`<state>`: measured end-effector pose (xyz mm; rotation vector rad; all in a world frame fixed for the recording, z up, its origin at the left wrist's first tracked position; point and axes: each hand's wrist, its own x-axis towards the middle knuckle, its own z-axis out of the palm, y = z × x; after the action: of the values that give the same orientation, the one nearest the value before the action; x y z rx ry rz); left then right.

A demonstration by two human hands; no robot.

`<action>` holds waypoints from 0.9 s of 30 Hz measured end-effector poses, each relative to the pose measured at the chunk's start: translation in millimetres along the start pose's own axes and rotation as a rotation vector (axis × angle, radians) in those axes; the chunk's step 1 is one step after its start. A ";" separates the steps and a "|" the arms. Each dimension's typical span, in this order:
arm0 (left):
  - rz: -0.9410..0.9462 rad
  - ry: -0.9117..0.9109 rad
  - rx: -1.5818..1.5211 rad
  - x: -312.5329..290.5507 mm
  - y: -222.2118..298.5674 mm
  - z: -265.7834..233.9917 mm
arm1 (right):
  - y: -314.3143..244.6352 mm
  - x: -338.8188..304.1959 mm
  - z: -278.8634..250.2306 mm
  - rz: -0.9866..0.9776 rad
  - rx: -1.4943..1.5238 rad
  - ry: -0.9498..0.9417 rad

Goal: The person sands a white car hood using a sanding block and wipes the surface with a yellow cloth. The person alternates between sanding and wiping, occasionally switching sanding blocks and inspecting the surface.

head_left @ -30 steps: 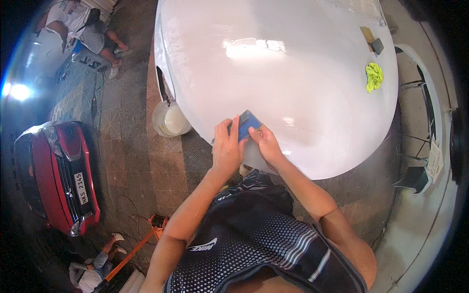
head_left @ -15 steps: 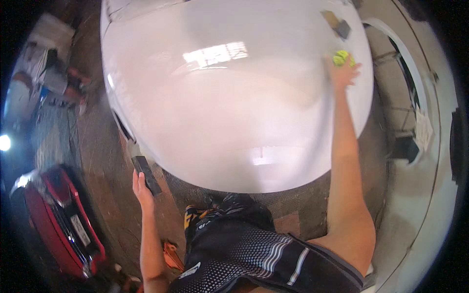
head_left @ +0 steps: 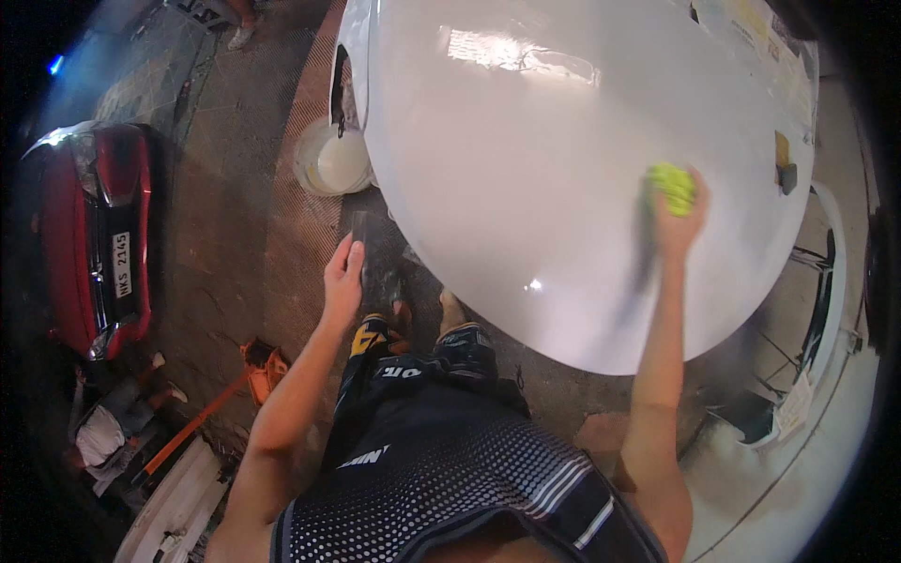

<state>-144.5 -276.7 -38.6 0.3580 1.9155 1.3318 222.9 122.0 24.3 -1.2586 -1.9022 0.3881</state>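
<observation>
A large glossy white panel (head_left: 526, 178), shaped like a car hood, spreads out in front of me. On its right half my right hand (head_left: 683, 223) presses a crumpled yellow-green cloth (head_left: 672, 186), fingers closed around it. Left of the panel's near edge, my left hand (head_left: 343, 274) grips a dark, flat rectangular block (head_left: 377, 261), held clear of the panel. The block's lower end blends into the dark floor. Close to the panel's right edge lie a small tan piece (head_left: 782, 147) and a small grey block (head_left: 788, 176).
A bucket (head_left: 343, 161) of whitish liquid stands beside the panel's left edge. Farther left is a red car's end (head_left: 99, 235). An orange object (head_left: 266, 371) lies on the floor. Another person (head_left: 108, 432) is at lower left. A white arched part (head_left: 826, 281) stands at right.
My view has turned toward the left, bringing the bucket into sight. My right hand has brought the cloth nearer, away from the panel's right edge. The left hand still holds the block.
</observation>
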 end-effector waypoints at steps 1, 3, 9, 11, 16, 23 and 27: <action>0.005 -0.021 -0.079 1.2 8.8 9.0 | -25.3 -12.9 17.0 -0.186 -0.110 -0.044; 0.027 -0.019 -0.112 -3.0 4.1 15.3 | -81.4 -34.0 50.9 -0.405 -0.316 -0.067; -0.082 -0.208 -0.418 -4.6 2.8 31.8 | -63.0 -12.8 81.7 -0.289 -0.435 0.053; -0.045 -0.226 -0.468 0.2 7.1 46.2 | -75.2 -7.1 86.4 -0.229 -0.400 -0.013; 0.088 -0.262 -0.508 4.0 50.7 73.4 | -144.8 -10.8 135.6 -0.078 -0.248 -0.238; 0.657 0.086 0.214 23.9 71.1 157.1 | -132.7 32.8 131.4 -0.138 -0.274 -0.019; 0.832 0.280 0.616 24.0 71.9 213.7 | -48.2 55.7 89.9 -0.365 -0.337 0.069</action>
<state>-20.6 -87.7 -20.2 1.4652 2.5262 1.2665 114.5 163.9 23.5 -1.0793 -2.1418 -0.1710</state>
